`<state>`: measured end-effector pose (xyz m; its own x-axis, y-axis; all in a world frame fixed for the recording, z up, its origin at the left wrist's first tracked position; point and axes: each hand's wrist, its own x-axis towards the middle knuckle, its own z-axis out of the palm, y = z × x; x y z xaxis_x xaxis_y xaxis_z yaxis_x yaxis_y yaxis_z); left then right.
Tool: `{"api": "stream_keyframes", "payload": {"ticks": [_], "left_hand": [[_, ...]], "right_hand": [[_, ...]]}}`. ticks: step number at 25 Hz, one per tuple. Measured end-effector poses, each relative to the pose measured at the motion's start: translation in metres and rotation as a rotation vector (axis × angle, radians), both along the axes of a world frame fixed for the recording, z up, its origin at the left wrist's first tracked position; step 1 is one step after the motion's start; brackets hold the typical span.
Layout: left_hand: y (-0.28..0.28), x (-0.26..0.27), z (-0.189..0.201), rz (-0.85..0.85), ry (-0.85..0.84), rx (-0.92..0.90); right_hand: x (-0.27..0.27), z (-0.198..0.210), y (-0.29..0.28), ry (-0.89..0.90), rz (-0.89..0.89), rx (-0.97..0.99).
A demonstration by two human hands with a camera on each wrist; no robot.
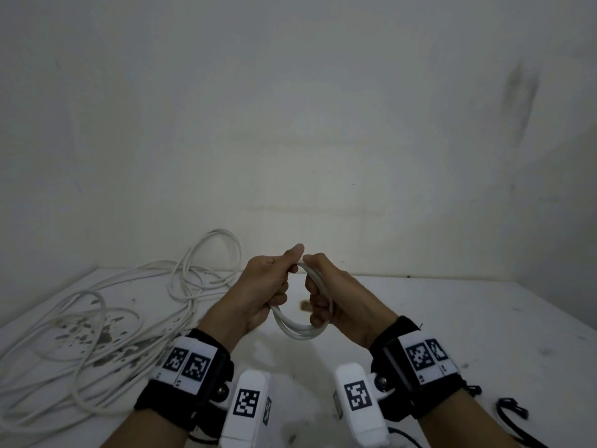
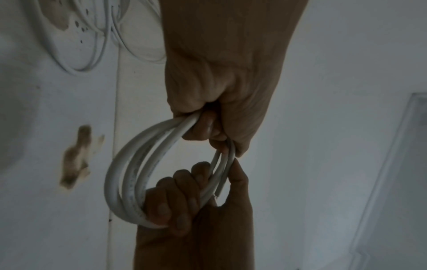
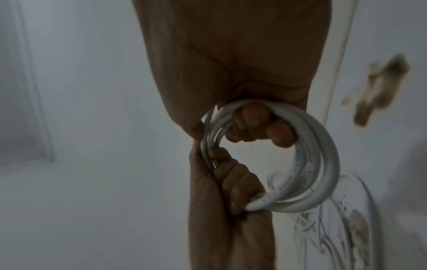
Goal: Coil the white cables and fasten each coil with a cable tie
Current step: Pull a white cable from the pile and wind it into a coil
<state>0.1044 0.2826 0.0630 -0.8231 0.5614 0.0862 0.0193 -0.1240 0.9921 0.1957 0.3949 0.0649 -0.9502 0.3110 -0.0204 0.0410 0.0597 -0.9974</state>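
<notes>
Head view: both hands [image 1: 295, 294] grip white cable coil [image 1: 302, 329].

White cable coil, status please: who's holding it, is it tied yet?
Left hand and right hand both grip the small coil, held above the table. No tie visible on it. Loose cables piled left, untouched.

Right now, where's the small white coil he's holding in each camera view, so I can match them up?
Head: white coil low centre, between the left hand and right hand.
Left wrist: coil centre-left, below the palm.
Right wrist: coil centre-right.
Shared landmark: the brown stain on the table.
</notes>
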Motion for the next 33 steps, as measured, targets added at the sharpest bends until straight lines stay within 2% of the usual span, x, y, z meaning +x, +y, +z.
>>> {"api": "stream_keyframes", "payload": {"ticks": [7, 8, 13, 17, 20, 22, 30, 33], "left_hand": [[0.025, 0.021, -0.008, -0.042, 0.131, -0.136], [0.03, 0.022, -0.011, -0.042, 0.153, -0.155], [0.065, 0.039, -0.02, -0.073, 0.194, -0.214], [0.095, 0.053, -0.026, -0.09, 0.185, -0.238], [0.112, 0.058, -0.039, -0.073, 0.148, -0.234], [0.119, 0.063, -0.045, -0.085, 0.12, -0.224], [0.125, 0.07, -0.058, -0.079, 0.077, -0.226], [0.12, 0.065, -0.057, -0.065, 0.073, -0.22]], "right_hand": [[0.025, 0.007, 0.03, -0.005, -0.064, -0.093], [0.031, 0.005, 0.035, -0.01, -0.061, -0.061], [0.07, 0.002, 0.067, -0.101, -0.121, 0.224], [0.108, 0.005, 0.112, -0.252, -0.272, 0.615], [0.134, -0.004, 0.133, -0.56, -0.104, 0.946], [0.142, -0.016, 0.134, -0.719, -0.003, 1.072], [0.109, -0.063, 0.127, -0.811, -0.144, 1.269], [0.106, -0.06, 0.129, -0.767, -0.197, 1.136]]}}
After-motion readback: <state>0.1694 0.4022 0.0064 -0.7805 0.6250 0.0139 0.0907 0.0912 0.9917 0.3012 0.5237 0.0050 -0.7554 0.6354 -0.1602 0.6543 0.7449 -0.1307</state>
